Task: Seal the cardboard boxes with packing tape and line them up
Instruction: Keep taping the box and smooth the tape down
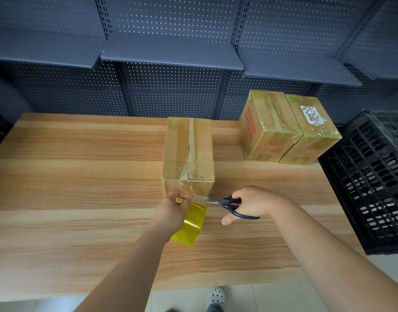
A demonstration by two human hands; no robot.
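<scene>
Wooden table (81,176): far edge against dark pegboard shelving (171,57) at 12 o'clock, near edge crossing under both forearms at 6 o'clock, right edge just beside a black slotted crate (373,181) at 3 o'clock; what the crate holds cannot be made out. A broad stretch of wood grain runs from the middle box to the 9 o'clock edge. Middle box (189,152): cardboard, on the table's centre, long axis 6 to 12 o'clock, top seam running the same way under clear tape, near end facing the person. Two taped boxes, one with red print (264,127) and one with a torn white label (310,129), stand side by side and touching at 2 o'clock, well apart from the middle box. Left hand (173,208): fingers curled round a yellow tape roll (191,224), pinching the strip stretched from the box's near face. Right hand (252,203): fingers through the handles of blue scissors (229,204), thumb extended, blades pointing to 9 o'clock at the strip. A white shoe (216,294) shows on the floor at 6 o'clock.
</scene>
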